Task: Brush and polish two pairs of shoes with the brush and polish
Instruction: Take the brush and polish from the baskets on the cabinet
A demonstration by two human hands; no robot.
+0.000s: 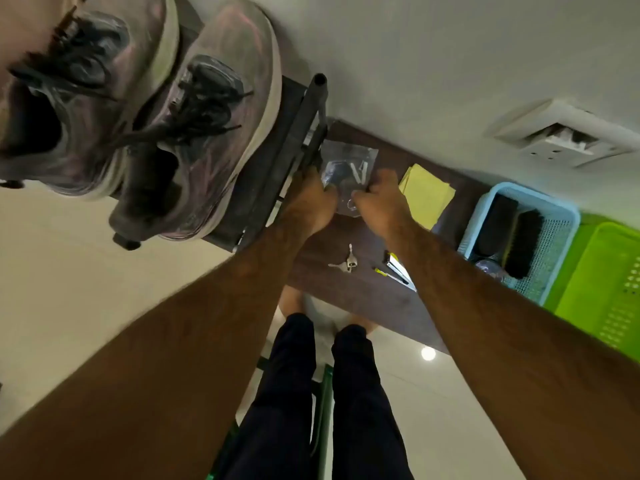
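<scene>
Head view, looking steeply down along both my forearms: my left hand [311, 199] and right hand [381, 195] meet on a clear plastic bag [349, 161] lying on the dark table [346, 303]. Both hands have their fingers curled in, and each pinches the near edge of the bag, left hand on its left corner, right hand on its right. I cannot make out what is inside the bag beyond some small pale and dark pieces. Just left of my left hand stands a dark rack [277, 161], and on top of it sits a pair of worn shoes [214, 109] side by side, with black laces and pale soles, well apart from both hands. Right of the bag a yellow cloth [427, 195] lies flat. Further right a blue basket [568, 220] holds two dark brushes [523, 244], bristles showing, untouched; a green basket [609, 282] sits against it on the far side. A key [346, 265] lies on the table between my forearms.
</scene>
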